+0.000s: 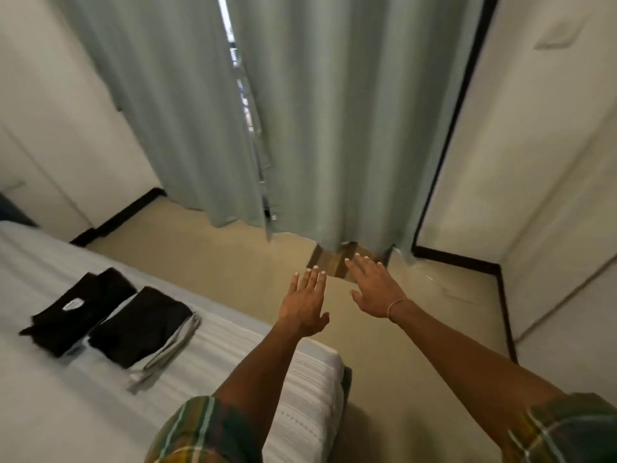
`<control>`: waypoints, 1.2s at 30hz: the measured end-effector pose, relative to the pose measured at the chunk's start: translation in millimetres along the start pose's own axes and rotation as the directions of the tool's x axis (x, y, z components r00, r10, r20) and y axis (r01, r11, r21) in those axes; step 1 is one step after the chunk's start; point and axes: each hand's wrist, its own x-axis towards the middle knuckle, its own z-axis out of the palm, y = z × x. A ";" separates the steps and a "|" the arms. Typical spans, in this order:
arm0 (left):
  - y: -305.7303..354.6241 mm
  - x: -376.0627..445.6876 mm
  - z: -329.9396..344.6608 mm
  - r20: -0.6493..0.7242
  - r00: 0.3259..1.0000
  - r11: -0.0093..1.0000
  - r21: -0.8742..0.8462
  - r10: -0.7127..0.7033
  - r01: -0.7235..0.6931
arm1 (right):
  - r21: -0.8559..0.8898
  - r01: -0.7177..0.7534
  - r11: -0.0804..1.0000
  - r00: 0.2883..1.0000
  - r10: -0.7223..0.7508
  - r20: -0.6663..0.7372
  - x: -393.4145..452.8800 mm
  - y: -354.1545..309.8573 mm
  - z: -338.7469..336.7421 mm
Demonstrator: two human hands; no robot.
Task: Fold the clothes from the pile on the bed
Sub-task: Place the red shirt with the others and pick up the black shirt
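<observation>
While both hands' fingers point(312, 279) stretch straight and empty, folded clothes point(110, 315) well apart, leftward on bed point(233, 342).

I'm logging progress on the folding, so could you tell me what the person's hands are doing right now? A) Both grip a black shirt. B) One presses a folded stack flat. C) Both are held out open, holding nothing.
C: the left hand and right hand reach out with straight fingers, apart from the folded clothes on the bed.

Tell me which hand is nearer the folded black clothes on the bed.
Left. The left hand hovers open just past the bed's edge, right of the folded black clothes; the right hand reaches farther right, over the floor.
</observation>
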 end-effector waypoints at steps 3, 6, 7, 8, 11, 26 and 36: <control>-45.5 -13.9 4.6 -0.012 0.994 0.994 -0.036 -0.106 0.105 | 0.006 0.089 0.996 0.996 -0.089 0.012 38.0 -38.6 4.4; -92.6 -37.5 9.2 -0.012 0.974 0.972 -0.072 -0.225 0.224 | -0.020 0.208 0.978 0.977 -0.207 0.045 77.8 -83.7 12.7; -108.2 -45.3 12.4 -0.010 0.964 0.961 -0.085 -0.267 0.265 | -0.023 0.239 0.971 0.970 -0.238 0.057 89.7 -98.9 15.1; -124.2 -53.7 15.2 -0.005 0.951 0.947 -0.097 -0.309 0.307 | -0.020 0.273 0.962 0.960 -0.270 0.073 100.9 -115.4 17.0; -169.1 -80.0 25.9 0.020 0.901 0.893 -0.122 -0.434 0.433 | 0.017 0.388 0.921 0.915 -0.387 0.114 132.2 -163.0 29.8; -331.2 -154.5 107.5 0.248 0.476 0.395 -0.312 -0.844 0.864 | 0.325 0.559 0.763 0.674 -0.646 0.358 275.9 -320.9 124.6; -437.4 -137.1 225.5 0.471 0.164 -0.127 -0.526 -0.867 0.841 | 0.414 0.368 0.833 0.716 -0.538 0.445 362.8 -401.9 251.2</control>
